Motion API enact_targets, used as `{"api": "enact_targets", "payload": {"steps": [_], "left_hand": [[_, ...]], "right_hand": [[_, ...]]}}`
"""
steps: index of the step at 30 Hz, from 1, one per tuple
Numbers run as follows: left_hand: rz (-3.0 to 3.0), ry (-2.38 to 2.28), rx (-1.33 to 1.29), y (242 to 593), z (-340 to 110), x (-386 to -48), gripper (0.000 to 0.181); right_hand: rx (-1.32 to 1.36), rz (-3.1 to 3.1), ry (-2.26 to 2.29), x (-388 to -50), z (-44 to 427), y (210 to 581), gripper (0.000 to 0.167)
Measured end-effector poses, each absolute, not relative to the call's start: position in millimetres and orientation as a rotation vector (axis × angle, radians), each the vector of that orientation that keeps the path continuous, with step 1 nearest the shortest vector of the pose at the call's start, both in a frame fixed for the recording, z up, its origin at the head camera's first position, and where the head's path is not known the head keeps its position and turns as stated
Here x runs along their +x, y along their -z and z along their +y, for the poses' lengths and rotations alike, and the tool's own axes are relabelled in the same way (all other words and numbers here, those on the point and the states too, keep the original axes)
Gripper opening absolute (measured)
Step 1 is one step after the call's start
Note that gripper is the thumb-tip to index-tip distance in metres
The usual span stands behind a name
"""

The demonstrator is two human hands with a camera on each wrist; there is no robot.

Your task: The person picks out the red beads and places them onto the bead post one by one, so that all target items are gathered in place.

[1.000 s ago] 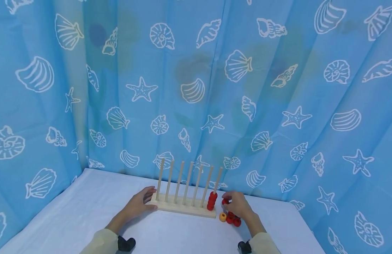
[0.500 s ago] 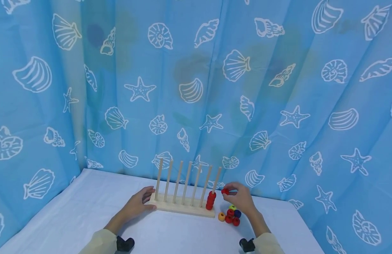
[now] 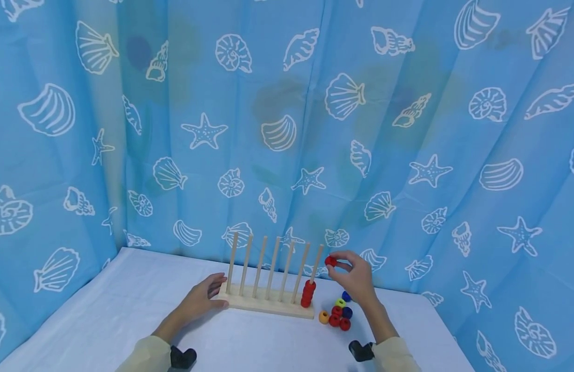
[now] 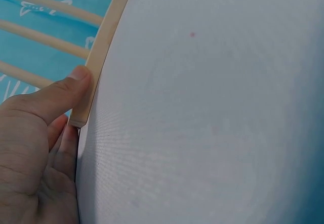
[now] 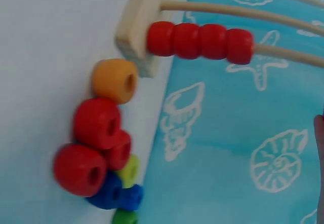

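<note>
I have the right hand pinching a red bead between thumb and fingers, just beside the upper part of the rightmost peg in the head view; my right wrist camera misses that grip. The left hand clasps the left end of the wooden base, thumb on its front edge. For clean threading, I'd want the bead lifted over the peg's tip, hole pointing down, pinched at its sides so no fingertip covers the opening, with the base pinned. Four stacked red beads sit at that peg's foot. Near the base's right end lie an orange bead, three loose red beads, a yellow-green bead, two blue beads and a green bead. Everything rests on a white tablecloth, a blue shell-print curtain hanging behind.
</note>
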State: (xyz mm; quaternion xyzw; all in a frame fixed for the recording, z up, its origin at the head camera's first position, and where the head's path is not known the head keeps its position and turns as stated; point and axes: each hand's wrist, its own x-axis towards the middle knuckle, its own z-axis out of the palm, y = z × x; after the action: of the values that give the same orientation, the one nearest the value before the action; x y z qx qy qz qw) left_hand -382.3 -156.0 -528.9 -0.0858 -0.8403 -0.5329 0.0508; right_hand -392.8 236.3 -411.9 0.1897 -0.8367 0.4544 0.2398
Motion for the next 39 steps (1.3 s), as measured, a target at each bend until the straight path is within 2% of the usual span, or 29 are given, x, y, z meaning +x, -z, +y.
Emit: {"api": "enact_targets", "payload": {"steps": [11,17,24,39], "left_hand": [[-2.559,1.622,-0.254,529.0,-154.7,-381.5,0.083],[-2.554,1.650,-0.259,530.1,-155.1,-382.1,0.084],[-2.561,1.625,-0.267,527.3,-156.3,-380.2,0.085],[-2.539,1.633,-0.295,529.6,-157.8,-382.1,0.084]], "right_hand": [[0.745,-2.073,-1.158,-389.2,225.6,380.1,0.028],[0.768,-2.035,-1.174,-386.0,218.0,368.1,0.028],[0.758,-2.033,-1.180,-361.8,199.9,345.7,0.027],[0.779,-2.021,-1.257,-364.2,193.6,348.8,0.027]]}}
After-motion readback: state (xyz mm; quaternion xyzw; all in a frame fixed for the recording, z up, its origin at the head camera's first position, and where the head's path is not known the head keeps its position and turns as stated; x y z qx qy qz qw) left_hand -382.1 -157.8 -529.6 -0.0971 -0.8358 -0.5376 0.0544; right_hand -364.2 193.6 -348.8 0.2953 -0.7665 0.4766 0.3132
